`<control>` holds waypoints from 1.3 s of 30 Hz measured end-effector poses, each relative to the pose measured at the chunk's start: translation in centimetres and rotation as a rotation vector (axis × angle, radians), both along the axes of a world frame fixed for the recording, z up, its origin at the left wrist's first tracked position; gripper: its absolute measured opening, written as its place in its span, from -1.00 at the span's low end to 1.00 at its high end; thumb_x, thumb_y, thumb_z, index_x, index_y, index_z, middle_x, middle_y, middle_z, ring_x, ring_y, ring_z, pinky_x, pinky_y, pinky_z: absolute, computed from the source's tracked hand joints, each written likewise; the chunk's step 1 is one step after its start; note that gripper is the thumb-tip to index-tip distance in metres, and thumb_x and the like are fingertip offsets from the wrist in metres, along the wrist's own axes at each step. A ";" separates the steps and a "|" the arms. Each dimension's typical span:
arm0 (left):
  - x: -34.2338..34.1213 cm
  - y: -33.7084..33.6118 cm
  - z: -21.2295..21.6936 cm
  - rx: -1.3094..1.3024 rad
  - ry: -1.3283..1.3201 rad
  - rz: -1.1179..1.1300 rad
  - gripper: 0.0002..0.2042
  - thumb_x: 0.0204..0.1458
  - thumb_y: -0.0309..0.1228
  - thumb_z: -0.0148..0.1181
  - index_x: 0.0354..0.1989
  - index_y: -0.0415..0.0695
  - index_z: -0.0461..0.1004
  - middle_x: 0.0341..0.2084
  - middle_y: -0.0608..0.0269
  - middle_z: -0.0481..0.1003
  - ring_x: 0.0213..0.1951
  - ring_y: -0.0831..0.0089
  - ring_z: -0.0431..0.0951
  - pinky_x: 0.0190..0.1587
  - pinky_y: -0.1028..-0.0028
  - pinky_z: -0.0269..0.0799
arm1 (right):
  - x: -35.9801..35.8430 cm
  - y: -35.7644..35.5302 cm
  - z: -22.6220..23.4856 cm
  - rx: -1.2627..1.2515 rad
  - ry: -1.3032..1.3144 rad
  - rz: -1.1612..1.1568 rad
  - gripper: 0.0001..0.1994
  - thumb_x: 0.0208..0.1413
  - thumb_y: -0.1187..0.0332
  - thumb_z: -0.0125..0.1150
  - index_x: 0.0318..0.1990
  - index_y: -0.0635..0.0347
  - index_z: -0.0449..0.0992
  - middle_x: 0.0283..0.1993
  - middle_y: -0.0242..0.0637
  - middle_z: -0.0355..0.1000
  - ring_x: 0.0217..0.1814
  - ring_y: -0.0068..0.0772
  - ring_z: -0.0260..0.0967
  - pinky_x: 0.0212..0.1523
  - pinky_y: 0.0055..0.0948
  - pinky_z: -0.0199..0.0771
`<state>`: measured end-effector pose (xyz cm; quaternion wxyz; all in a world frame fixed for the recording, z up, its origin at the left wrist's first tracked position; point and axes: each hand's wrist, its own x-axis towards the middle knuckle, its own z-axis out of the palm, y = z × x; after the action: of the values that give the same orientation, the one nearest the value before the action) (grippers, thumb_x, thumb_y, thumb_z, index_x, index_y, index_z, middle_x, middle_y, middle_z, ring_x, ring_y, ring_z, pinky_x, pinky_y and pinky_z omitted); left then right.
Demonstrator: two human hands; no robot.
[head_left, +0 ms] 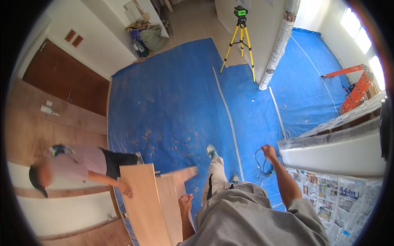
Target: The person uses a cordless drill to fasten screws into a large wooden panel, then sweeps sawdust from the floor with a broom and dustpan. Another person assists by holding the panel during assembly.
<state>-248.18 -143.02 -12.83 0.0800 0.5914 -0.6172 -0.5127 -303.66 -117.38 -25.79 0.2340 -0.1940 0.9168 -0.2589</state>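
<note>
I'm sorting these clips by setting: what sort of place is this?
Probably a room under renovation: a blue tarp covers the floor, a laser level on a yellow tripod stands on it, and plywood boards lie nearby.

Left hand: closed into a fist, just beside the edge of a plywood board.
Right hand: raised, fingers curled, empty, above a black cable.
Co-worker's hand: flat on the same board.
Floor: blue tarp.
Far end: yellow tripod carrying a green laser level.
Right side: orange ladder, newspaper sheets.
</note>
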 end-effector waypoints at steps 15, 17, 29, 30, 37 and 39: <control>-63.5 -38.8 26.9 0.396 0.627 -1.484 -0.69 -0.06 -0.45 0.48 -0.11 -0.19 0.62 -0.18 0.17 0.55 -0.08 0.37 0.53 -0.01 0.37 0.46 | 0.8 -11.6 -0.1 0.092 -0.188 -1.066 -0.57 0.05 0.05 0.25 -0.04 0.15 0.61 -0.06 -0.05 0.59 -0.07 0.03 0.56 -0.06 -0.09 0.54; -71.1 -39.4 32.3 0.654 0.677 -1.855 -0.69 -0.08 -0.43 0.49 -0.11 -0.12 0.64 -0.29 0.23 0.50 -0.17 0.38 0.51 -0.10 0.38 0.43 | 6.1 -9.3 -1.3 0.374 -0.141 -0.938 -0.62 0.16 0.07 0.09 -0.21 0.25 0.59 -0.20 0.06 0.55 -0.15 0.10 0.51 -0.16 0.01 0.47; -96.6 -52.1 43.2 0.094 1.171 -1.412 -0.73 -0.21 -0.52 0.41 -0.24 -0.07 0.67 -0.54 0.39 0.33 -0.49 0.42 0.33 -0.46 0.37 0.14 | -23.1 -32.4 -8.2 0.228 -0.561 -0.745 -0.63 0.15 0.15 0.21 -0.06 0.29 0.54 -0.04 0.09 0.54 0.07 0.12 0.47 0.05 0.00 0.43; -98.5 -54.4 44.6 -0.062 1.175 -1.270 -0.75 -0.24 -0.52 0.43 -0.30 -0.09 0.68 -0.57 0.39 0.32 -0.54 0.46 0.30 -0.49 0.39 0.09 | -28.1 -35.4 -7.7 0.195 -0.492 -0.690 -0.61 0.14 0.14 0.22 -0.06 0.31 0.53 -0.04 0.10 0.53 0.07 0.13 0.46 0.06 0.00 0.42; -108.1 -66.5 48.3 -0.171 1.328 -0.682 -0.80 -0.11 -0.38 0.49 -0.52 -0.02 0.50 -0.59 0.46 0.20 -0.58 0.57 0.16 -0.47 0.46 0.02 | -66.7 -60.2 -4.4 0.033 -0.136 -0.150 -0.48 0.11 0.06 0.29 0.09 0.30 0.50 0.03 0.10 0.53 0.15 0.09 0.45 0.15 -0.07 0.41; -110.1 -71.1 48.2 0.004 1.380 -0.616 -0.81 -0.11 -0.39 0.49 -0.50 -0.07 0.53 -0.61 0.43 0.22 -0.62 0.57 0.15 -0.53 0.47 -0.01 | -72.2 -66.5 -3.4 -0.194 -0.403 -0.236 -0.54 0.15 0.09 0.27 0.05 0.26 0.52 -0.05 0.07 0.56 0.03 0.06 0.52 0.04 -0.15 0.47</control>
<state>-358.27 -214.09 35.38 0.3002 -0.0631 -0.5634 -0.7671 -375.82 -183.89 -29.22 0.3607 -0.0518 0.8388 -0.4045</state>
